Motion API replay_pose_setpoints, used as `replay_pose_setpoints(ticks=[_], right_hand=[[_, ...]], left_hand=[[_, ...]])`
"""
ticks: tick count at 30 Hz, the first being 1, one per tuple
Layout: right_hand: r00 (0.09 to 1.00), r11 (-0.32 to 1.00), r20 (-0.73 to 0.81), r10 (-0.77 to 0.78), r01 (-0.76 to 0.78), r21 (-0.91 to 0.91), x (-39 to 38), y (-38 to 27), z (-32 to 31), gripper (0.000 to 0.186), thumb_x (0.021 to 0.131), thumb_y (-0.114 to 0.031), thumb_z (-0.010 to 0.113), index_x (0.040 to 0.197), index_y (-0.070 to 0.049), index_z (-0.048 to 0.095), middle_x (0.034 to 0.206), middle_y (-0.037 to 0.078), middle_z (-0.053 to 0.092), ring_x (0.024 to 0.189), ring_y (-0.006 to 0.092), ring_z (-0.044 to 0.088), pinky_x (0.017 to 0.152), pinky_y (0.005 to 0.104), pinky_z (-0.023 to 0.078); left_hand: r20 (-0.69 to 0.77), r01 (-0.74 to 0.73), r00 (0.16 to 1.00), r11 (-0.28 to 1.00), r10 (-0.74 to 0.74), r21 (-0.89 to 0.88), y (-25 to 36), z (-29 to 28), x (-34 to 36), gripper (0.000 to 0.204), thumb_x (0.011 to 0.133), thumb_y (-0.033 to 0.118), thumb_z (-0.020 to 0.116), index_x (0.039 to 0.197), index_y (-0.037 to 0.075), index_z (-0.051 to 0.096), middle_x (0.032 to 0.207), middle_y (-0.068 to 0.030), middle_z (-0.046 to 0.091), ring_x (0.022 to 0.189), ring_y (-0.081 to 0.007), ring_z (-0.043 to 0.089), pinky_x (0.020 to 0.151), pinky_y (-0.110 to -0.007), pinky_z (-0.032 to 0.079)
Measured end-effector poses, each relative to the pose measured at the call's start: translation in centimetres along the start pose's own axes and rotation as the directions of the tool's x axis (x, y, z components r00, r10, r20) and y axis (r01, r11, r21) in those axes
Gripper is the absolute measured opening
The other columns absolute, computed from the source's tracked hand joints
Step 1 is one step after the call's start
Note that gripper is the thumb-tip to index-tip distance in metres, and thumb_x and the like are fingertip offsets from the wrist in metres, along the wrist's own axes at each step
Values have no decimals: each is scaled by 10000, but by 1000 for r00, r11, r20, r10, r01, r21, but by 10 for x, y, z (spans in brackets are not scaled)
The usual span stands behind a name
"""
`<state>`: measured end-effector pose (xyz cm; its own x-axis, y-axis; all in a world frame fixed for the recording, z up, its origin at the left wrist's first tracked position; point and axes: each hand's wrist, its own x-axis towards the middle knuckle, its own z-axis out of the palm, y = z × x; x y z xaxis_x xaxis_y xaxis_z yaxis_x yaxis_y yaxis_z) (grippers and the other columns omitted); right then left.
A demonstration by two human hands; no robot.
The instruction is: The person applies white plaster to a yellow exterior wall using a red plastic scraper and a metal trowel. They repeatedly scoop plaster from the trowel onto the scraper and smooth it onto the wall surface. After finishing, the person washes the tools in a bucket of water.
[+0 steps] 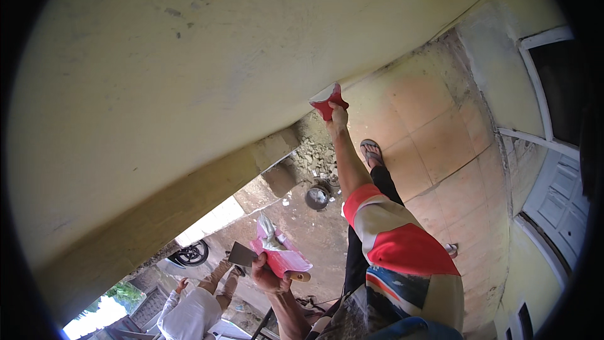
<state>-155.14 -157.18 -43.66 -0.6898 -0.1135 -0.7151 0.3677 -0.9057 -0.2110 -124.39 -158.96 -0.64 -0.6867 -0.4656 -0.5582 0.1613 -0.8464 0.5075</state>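
Note:
My right hand (338,117) is stretched far out, closed round a red plastic putty spreader (326,106). The spreader's pale edge meets the yellowish wall (251,63). Lower down, my left hand (269,277) grips a putty knife (241,254) with a flat grey metal blade and a wooden handle. Just beyond those fingers shows a pink plastic sheet or bag (294,260) with a whitish lump (269,234) on it. I cannot tell whether the left hand also holds the pink plastic.
A dark round bucket (316,198) stands on the ground by rubble (313,156). Orange-tan tiles (434,141) spread to the right, below a white door (557,198). Another person in white (192,311) is at the lower left, near a motorcycle wheel (191,253).

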Motion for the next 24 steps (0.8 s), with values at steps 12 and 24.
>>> replay_pose_setpoints(ticks=[12, 24], right_hand=[[990, 995, -126, -57, 67, 74, -57, -15, 68, 388, 812, 28, 620, 1193, -16, 568, 1099, 135, 654, 906, 315, 689, 713, 462, 617], [992, 984, -35, -124, 128, 124, -130, -67, 124, 374, 779, 58, 625, 1143, -5, 569, 1062, 114, 648, 900, 283, 677, 711, 417, 596]], left_hand=[[163, 46, 985, 999, -49, 21, 26, 29, -10, 443, 927, 179, 499, 1324, -17, 480, 1191, -212, 637, 922, -339, 708, 462, -409, 627], [109, -67, 993, 977, 46, 202, 50, 16, -47, 290, 919, 189, 540, 1136, -2, 562, 994, -146, 676, 661, -229, 683, 345, -289, 517]])
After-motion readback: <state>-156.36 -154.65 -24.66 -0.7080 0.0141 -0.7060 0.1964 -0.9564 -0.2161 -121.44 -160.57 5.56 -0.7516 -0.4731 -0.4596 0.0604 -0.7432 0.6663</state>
